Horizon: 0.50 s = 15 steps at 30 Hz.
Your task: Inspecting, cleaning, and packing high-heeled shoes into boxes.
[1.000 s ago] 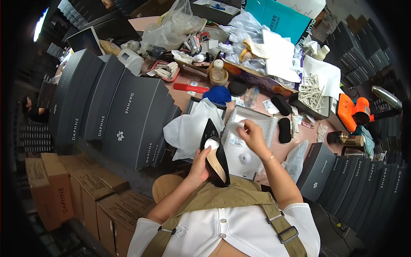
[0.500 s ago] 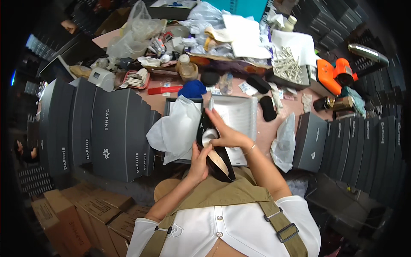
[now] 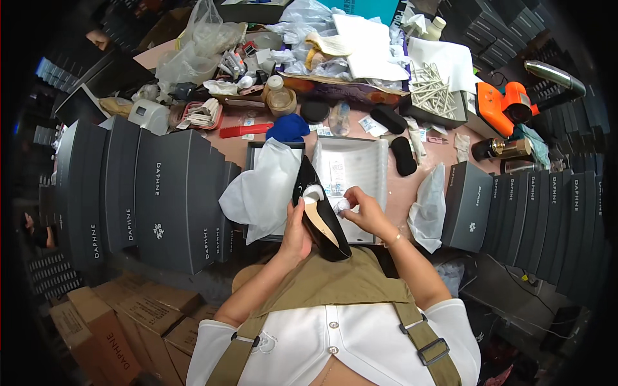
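Note:
My left hand [image 3: 296, 235] is closed on the side of a black pump [image 3: 324, 226] with a beige insole, its narrow end pointing away from me. White paper stuffing [image 3: 313, 192] shows in the shoe's opening. Just right of the shoe, my right hand [image 3: 365, 215] pinches a small white crumpled paper ball [image 3: 341, 205]. Beneath both hands lies a shoebox part [image 3: 384, 174] with a white inside, a small packet lying in it. White tissue paper [image 3: 261, 186] spills over a dark shoebox part [image 3: 302, 147] on the left.
Dark shoeboxes [image 3: 174, 199] stand at the left, and more shoeboxes [image 3: 467, 206] line the right. Farther back are a blue cloth [image 3: 289, 128], a red comb [image 3: 244, 130], black pads [image 3: 403, 156], a tray of white sticks [image 3: 431, 96] and an orange tool [image 3: 499, 106]. Cartons [image 3: 96, 328] sit lower left.
My right hand has drawn back from the shoe to the right and now holds a white paper ball. The shoe, still in my left hand, shows more of its insole.

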Available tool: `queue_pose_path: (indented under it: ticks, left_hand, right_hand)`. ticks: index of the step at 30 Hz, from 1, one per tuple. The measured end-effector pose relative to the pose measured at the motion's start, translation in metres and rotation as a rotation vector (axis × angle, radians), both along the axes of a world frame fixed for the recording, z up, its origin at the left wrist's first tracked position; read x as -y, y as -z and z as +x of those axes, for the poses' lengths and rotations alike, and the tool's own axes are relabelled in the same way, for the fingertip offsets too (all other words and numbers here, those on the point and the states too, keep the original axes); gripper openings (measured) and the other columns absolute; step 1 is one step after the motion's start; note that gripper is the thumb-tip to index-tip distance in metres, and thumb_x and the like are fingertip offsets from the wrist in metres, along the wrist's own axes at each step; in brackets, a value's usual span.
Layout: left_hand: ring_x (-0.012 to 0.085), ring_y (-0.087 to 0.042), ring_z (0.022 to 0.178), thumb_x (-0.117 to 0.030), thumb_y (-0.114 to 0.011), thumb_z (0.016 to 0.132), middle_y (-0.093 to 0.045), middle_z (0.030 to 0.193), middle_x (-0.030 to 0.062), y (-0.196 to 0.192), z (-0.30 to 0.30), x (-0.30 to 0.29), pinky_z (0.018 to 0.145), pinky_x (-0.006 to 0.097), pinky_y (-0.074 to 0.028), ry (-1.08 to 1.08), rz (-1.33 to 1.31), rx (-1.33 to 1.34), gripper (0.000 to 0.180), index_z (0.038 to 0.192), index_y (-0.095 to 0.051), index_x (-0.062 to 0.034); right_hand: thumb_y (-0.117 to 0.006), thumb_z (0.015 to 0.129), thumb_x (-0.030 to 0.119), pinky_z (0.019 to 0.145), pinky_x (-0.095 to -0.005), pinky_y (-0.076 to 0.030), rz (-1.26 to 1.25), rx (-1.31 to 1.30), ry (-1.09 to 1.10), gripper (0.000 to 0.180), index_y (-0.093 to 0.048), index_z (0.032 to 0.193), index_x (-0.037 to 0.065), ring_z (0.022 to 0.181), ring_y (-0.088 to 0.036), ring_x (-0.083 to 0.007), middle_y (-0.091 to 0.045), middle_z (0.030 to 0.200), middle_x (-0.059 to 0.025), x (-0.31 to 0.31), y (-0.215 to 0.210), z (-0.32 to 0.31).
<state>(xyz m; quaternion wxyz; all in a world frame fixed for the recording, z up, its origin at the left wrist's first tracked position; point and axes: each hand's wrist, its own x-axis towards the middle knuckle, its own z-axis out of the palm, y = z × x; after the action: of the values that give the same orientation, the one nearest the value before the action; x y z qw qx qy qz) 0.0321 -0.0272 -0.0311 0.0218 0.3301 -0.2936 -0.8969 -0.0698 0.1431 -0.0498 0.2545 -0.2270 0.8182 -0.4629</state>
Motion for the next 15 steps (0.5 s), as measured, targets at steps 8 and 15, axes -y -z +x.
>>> queue_pose_path:
  ticks: [8, 15]
  left_hand:
    - [0.0172, -0.051, 0.110, -0.032, -0.051, 0.098, -0.048, 0.121, 0.0078, -0.011, 0.002, -0.006, 0.091, 0.034, -0.046, 0.056, -0.140, 0.036, 0.045, 0.132, -0.031, -0.0085]
    - [0.0191, -0.037, 0.127, -0.023, -0.054, 0.098, -0.040, 0.137, 0.0100, -0.002, 0.001, -0.015, 0.107, 0.033, -0.030, 0.060, -0.244, -0.139, 0.060, 0.143, -0.017, -0.0081]
  right_hand:
    - [-0.063, 0.073, 0.001, 0.073, -0.0393, -0.048, -0.048, -0.496, -0.106, 0.025, -0.063, 0.098, 0.004, 0.084, -0.058, -0.0327, -0.062, 0.086, -0.0136, 0.029, -0.090, -0.007]
    - [-0.060, 0.074, 0.006, 0.074, -0.0392, -0.048, -0.063, -0.724, -0.068, 0.016, -0.060, 0.091, 0.004, 0.086, -0.056, -0.0309, -0.059, 0.088, -0.0115, 0.063, -0.044, 0.012]
